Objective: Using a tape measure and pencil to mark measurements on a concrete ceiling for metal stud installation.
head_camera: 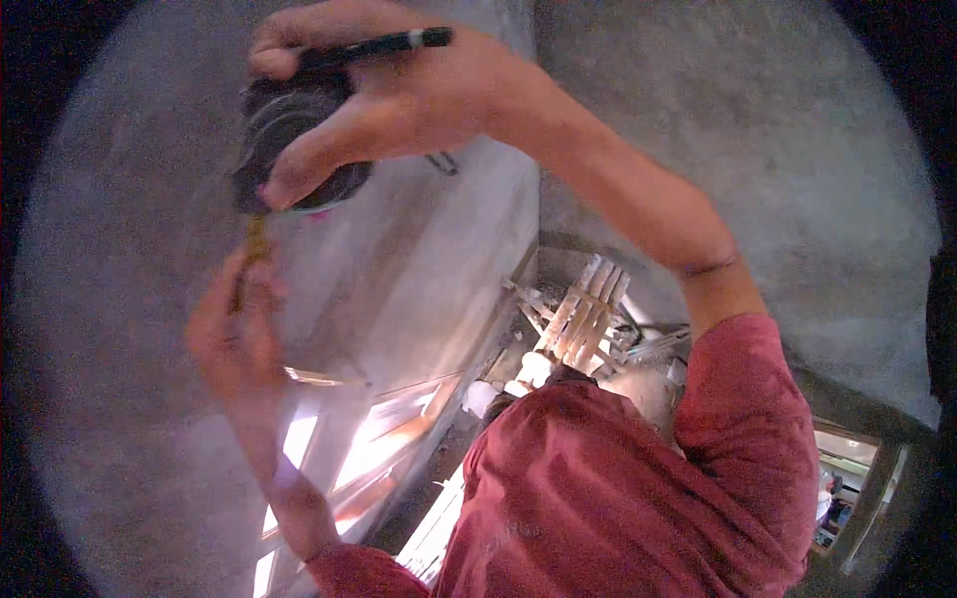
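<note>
My right hand (426, 97), raised at the upper left, is wrapped around a dark, round-sided tape measure case (288, 116). A black pen or marker (389, 46) with a pale band is held in the same hand, lying across its fingers. Behind that hand a thin wire loop (442, 163) sticks out. Below the case runs a short stretch of yellow tape blade (257, 233). My left hand (238, 321), blurred, pinches the blade's lower end, with something thin and dark between its fingers. Both hands are in front of a grey wall.
Grey plastered walls (733, 134) meet at a corner. A slatted wooden plank structure (587, 314) stands below, among scattered debris. Bright light comes through a framed opening (381, 433) at lower left. Through a doorway (845, 486) at right, a person seems visible.
</note>
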Demonstrator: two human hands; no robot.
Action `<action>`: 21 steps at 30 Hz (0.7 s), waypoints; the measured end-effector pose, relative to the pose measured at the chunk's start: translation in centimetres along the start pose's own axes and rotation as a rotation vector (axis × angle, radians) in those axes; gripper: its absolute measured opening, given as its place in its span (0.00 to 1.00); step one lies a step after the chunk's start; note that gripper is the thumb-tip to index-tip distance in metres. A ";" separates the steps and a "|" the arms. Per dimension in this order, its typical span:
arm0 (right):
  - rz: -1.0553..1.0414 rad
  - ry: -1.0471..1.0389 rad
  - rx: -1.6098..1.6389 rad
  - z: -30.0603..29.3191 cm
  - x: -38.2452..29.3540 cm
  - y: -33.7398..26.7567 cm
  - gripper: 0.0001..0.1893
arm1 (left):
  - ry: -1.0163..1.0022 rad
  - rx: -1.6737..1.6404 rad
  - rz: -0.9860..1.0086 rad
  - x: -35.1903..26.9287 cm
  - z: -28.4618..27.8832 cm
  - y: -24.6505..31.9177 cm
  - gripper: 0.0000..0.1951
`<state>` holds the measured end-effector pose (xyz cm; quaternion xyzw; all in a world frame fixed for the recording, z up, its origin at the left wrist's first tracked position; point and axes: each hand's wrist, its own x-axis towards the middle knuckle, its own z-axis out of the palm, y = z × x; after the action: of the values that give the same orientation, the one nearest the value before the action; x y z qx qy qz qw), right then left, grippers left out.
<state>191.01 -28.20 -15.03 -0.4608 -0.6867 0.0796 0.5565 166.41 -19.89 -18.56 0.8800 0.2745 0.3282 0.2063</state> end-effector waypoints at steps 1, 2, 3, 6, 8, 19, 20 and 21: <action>0.038 0.011 0.134 -0.6 -1.1 -1.1 0.20 | -0.082 -0.016 -0.034 -1.1 0.6 -0.6 0.11; 0.072 0.019 0.265 -1.1 -1.8 -2.0 0.14 | -0.141 -0.100 -0.076 -2.0 1.4 -1.4 0.12; 0.063 -0.003 0.084 -1.9 -2.2 -1.1 0.18 | -0.199 -0.191 -0.114 -3.1 2.6 -2.6 0.12; 0.212 0.174 0.100 -0.6 -3.8 0.1 0.20 | -0.270 -0.330 -0.057 -7.1 5.4 -8.9 0.12; 0.339 0.245 0.066 -2.8 -5.3 1.6 0.16 | -0.362 -0.314 -0.099 -8.7 6.7 -11.4 0.11; 0.472 0.842 0.142 -18.0 -5.4 6.8 0.07 | 0.059 0.394 0.069 -6.6 -7.1 -13.6 0.13; 0.353 0.881 0.137 -18.3 -5.3 6.9 0.07 | 0.087 0.395 0.075 -5.8 -8.4 -13.4 0.13; 0.230 0.914 0.134 -18.7 -5.0 7.1 0.07 | 0.102 0.356 -0.008 -4.8 -10.0 -12.3 0.13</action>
<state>210.31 -35.37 -15.97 -0.4847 -0.3092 -0.0259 0.8178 152.20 -11.68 -20.52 0.8836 0.3419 0.3179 0.0346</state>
